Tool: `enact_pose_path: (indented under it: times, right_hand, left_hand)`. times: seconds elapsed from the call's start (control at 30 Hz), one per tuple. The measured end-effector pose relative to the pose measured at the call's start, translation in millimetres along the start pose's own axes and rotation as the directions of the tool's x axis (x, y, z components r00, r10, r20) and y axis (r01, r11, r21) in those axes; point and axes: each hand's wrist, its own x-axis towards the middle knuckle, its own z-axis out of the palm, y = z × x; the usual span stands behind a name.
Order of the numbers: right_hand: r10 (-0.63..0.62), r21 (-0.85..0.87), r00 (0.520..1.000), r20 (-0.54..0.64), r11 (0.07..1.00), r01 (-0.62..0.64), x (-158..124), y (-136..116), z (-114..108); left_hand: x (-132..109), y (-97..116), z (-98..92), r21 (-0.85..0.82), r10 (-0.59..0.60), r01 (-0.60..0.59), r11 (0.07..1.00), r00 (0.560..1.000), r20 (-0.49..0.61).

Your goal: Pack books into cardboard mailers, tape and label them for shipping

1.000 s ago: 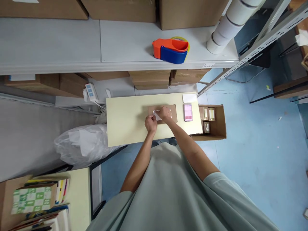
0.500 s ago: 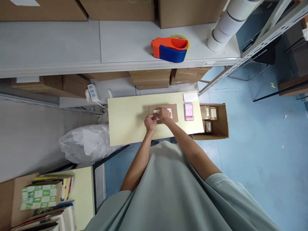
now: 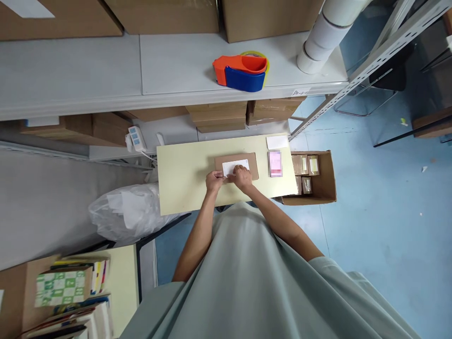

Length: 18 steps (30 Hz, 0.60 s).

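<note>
A flat brown cardboard parcel [image 3: 253, 162] lies on the pale yellow table [image 3: 183, 179]. A white label [image 3: 236, 166] sits on top of the parcel. My left hand [image 3: 213, 180] rests with curled fingers at the parcel's near left corner, touching the label's edge. My right hand [image 3: 243, 176] presses its fingers down on the label's near edge. Both hands are close together, almost touching.
A pink sheet [image 3: 275, 163] and a white slip [image 3: 278, 141] lie at the table's right end. An open carton [image 3: 323, 188] of small boxes stands on the floor beside it. An orange and blue tape dispenser [image 3: 240, 72] sits on the grey shelf [image 3: 106, 70]. White bag [image 3: 123, 212] at left.
Both hands slid back toward me from on top of the label to its near edge, uncovering most of the white label, which now lies flat on the parcel.
</note>
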Motion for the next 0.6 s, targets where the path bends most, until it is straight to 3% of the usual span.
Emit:
enact_pose_path:
  times: [0.13, 0.27, 0.43, 0.6]
  right_hand:
    - [0.13, 0.103, 0.991, 0.024, 0.986, -0.131, -8.7, 27.5, -12.2]
    - [0.286, 0.153, 0.957, 0.047, 0.945, -0.29, 5.5, 40.3, -35.2]
    - [0.33, 0.227, 0.94, 0.084, 0.912, -0.341, 31.4, 23.5, -49.2]
    - [0.267, 0.183, 0.954, 0.135, 0.94, -0.289, 32.3, -9.2, -33.8]
  left_hand:
    - [-2.6, 2.0, -1.5, -0.072, -0.052, 0.053, 0.996, 0.999, 0.012]
    - [-3.4, 6.0, -3.0, -0.099, -0.07, 0.071, 0.993, 0.997, 0.019]
    - [-4.4, 8.8, -4.1, -0.083, -0.062, 0.063, 0.995, 0.998, 0.014]
    - [-7.1, 8.0, -5.1, -0.019, -0.002, 0.002, 1.0, 1.0, -0.007]
